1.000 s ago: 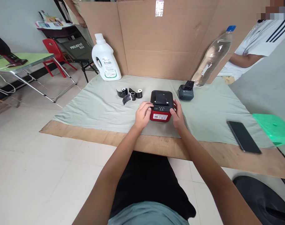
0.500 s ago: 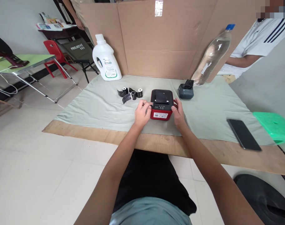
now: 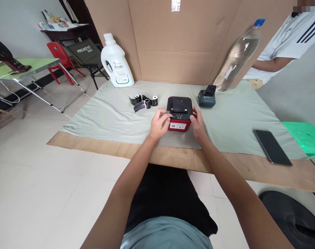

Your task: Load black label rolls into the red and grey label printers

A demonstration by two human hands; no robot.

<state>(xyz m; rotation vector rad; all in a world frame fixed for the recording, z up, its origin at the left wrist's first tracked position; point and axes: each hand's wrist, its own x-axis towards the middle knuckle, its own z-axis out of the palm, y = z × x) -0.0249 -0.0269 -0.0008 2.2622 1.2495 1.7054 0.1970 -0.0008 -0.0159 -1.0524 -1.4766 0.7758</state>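
A small red and black printer-like device (image 3: pixel 178 126) sits upright on the grey-green cloth, with a dark strip of paper lying over its top. My left hand (image 3: pixel 159 124) is at its left front corner, the index finger stretched onto the top panel and the other fingers curled. On the right side my right hand (image 3: pixel 198 123) grips the device, thumb at the front corner and fingers along the side. Several black paper rolls (image 3: pixel 147 103) with loose ends lie to the left. A dark grey smaller device (image 3: pixel 207 100) with a black strip stands at the back right.
White detergent jug (image 3: pixel 118 67) at the back left; clear bottle with blue cap (image 3: pixel 237 57) leaning at the back right against a cardboard panel (image 3: pixel 173 65). A phone (image 3: pixel 272 147) lies near the right front edge. Behind the cardboard is a person in a white shirt (image 3: pixel 289 45).
My left index finger has moved right, further onto the device's top panel. The whole view has shifted slightly. The standing person at the back left is out of view.
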